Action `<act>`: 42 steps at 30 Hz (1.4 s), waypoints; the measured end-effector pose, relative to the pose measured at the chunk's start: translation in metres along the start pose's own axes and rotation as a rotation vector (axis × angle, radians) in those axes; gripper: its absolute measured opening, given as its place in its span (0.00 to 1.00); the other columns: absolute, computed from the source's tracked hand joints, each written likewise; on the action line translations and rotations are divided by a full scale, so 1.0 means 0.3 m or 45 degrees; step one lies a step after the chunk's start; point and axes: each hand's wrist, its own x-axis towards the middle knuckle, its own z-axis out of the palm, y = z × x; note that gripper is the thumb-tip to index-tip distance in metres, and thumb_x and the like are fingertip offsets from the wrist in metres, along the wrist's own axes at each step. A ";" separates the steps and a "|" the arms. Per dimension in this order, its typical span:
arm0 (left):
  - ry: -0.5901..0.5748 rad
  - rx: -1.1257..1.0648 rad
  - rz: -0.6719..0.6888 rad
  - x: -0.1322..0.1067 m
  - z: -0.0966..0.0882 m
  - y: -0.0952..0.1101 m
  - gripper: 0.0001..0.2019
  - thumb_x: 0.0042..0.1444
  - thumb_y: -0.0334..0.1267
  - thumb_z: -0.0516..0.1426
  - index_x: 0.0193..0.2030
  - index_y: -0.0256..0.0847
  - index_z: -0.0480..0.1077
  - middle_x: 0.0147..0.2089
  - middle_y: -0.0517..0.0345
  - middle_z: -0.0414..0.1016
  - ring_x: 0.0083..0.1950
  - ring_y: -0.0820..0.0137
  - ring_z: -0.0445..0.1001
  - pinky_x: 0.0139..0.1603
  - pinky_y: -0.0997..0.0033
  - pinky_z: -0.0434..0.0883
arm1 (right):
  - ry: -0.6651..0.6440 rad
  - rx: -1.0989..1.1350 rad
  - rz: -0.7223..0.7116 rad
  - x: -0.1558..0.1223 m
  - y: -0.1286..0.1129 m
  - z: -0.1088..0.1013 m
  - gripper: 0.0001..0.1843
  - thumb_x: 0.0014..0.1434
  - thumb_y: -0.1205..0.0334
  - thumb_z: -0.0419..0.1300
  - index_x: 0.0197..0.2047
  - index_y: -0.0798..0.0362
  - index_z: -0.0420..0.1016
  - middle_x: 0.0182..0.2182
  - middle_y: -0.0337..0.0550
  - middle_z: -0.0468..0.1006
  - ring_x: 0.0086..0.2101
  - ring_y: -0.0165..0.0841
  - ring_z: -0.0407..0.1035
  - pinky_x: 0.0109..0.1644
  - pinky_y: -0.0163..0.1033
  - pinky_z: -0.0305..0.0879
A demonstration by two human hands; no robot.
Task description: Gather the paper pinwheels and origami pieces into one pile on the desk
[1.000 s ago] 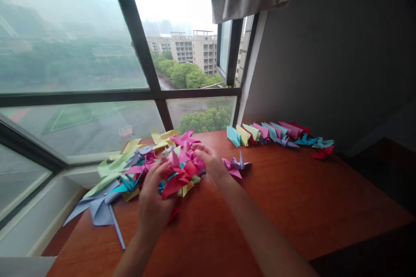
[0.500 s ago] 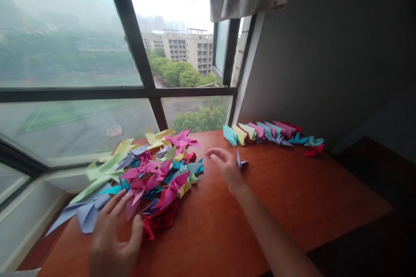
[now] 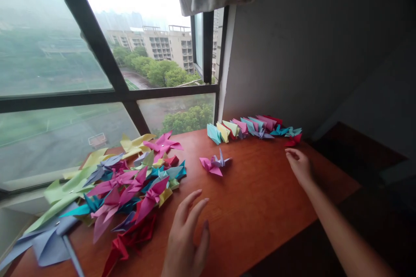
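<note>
Head view: red-brown wooden counter point(image 3: 256, 199), window point(image 3: 121, 91) behind it, grey wall point(image 3: 286, 60) right-rear. Paper pile point(image 3: 118, 180) counter-left, pink crane point(image 3: 212, 165) mid-counter, folded row point(image 3: 239, 127) along counter-back. Left hand point(image 3: 188, 238) counter-front, fingers spread wide; right hand point(image 3: 298, 166) counter-right, loosely curled, can't tell if holding.

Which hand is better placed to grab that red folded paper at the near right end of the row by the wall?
Probably the right: your right hand is just in front of the red folded paper, while your left hand is farther back, nearer the colourful paper pile.
</note>
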 end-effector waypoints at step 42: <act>0.004 -0.017 -0.097 0.211 0.157 -0.020 0.27 0.61 0.35 0.55 0.67 0.43 0.57 0.67 0.43 0.60 0.68 0.54 0.61 0.66 0.47 0.63 | -0.359 0.648 0.310 0.050 0.085 -0.096 0.21 0.47 0.45 0.69 0.37 0.52 0.77 0.34 0.44 0.80 0.35 0.38 0.76 0.39 0.39 0.73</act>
